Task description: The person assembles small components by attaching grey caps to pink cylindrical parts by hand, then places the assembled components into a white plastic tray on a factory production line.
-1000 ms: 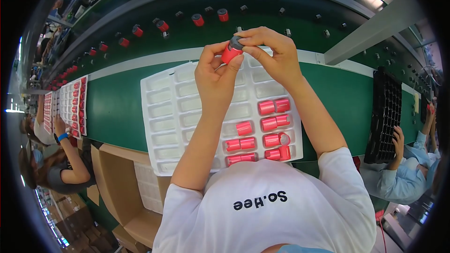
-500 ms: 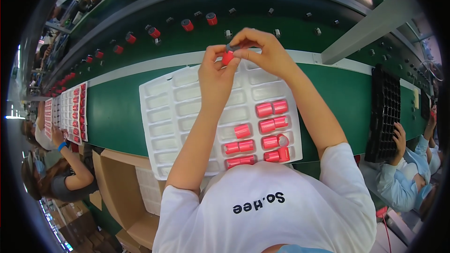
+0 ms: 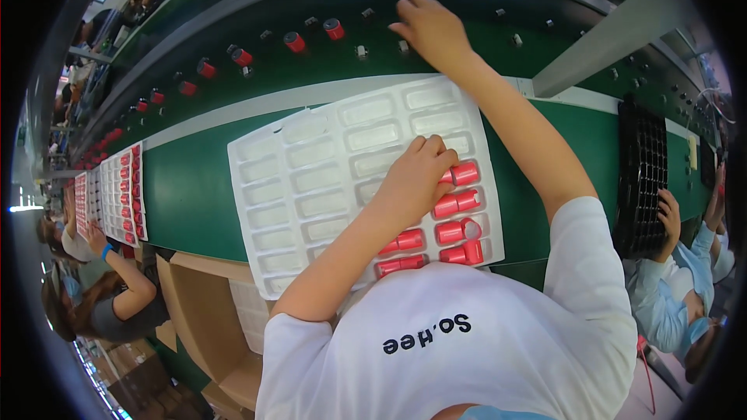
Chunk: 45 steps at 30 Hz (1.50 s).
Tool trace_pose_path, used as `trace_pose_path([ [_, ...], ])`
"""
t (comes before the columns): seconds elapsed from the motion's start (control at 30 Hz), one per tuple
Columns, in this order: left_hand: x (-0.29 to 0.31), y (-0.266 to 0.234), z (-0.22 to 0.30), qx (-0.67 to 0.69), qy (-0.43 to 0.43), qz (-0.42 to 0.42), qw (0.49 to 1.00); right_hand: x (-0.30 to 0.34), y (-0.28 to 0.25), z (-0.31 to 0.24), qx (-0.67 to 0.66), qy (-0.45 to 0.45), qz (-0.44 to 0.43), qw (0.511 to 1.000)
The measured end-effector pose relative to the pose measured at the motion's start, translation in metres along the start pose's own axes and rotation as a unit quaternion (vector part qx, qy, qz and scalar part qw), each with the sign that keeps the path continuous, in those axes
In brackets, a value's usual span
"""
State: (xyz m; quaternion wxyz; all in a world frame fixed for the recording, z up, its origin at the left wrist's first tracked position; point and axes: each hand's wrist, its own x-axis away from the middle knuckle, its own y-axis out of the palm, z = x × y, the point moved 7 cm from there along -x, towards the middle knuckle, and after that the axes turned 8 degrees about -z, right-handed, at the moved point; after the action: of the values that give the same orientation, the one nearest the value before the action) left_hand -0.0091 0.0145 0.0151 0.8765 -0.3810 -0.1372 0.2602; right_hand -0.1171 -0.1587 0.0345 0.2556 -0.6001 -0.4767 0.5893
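Note:
My left hand is over the white moulded tray, fingers curled down beside a red cylinder in a compartment near the right edge. Whatever those fingers grip is hidden beneath them. My right hand is raised over the dark green conveyor belt, thumb and fingers apart, with nothing visible in it. Close to its thumb is a small metallic part. More red pieces, such as one pair, fill tray compartments near my body; one piece stands on end.
Red cylinders with dark tops line the belt. A grey metal post slants up at right. An open cardboard box sits at lower left. Co-workers sit on both sides, with a black tray at right and a part-filled white tray at left.
My hands were together at the tray's far edge on a red cylinder with a grey top. Now they are apart: left down to the tray, right over the belt. Belt items shifted left.

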Motion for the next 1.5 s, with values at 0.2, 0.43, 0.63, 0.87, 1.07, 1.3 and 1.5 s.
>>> trace_pose_path([
  [0.2,-0.005,0.007,0.01,-0.055,0.011,0.028,0.998,0.0,0.058,-0.018,0.008,0.044,-0.229,0.972],
  [0.43,-0.011,0.011,0.012,-0.072,-0.01,0.065,0.995,0.036,-0.018,-0.014,-0.415,0.068,-0.176,0.89],
  [0.63,-0.008,-0.027,-0.012,0.412,-0.004,0.106,0.905,0.047,-0.054,0.002,-0.637,0.111,-0.127,0.752],
  [0.87,0.001,-0.053,-0.02,0.679,0.023,0.129,0.723,0.044,-0.089,-0.035,-0.77,0.007,-0.079,0.633],
  [1.07,0.002,-0.07,-0.012,0.699,0.1,0.166,0.688,0.052,-0.094,-0.054,-0.77,0.015,-0.024,0.637],
  [1.3,0.012,-0.082,-0.011,0.629,0.091,0.23,0.737,0.054,-0.106,-0.066,-0.651,-0.054,-0.032,0.756],
  [1.5,0.01,-0.083,-0.013,0.598,0.068,0.267,0.753,0.049,-0.113,-0.069,-0.589,-0.092,-0.049,0.801],
])
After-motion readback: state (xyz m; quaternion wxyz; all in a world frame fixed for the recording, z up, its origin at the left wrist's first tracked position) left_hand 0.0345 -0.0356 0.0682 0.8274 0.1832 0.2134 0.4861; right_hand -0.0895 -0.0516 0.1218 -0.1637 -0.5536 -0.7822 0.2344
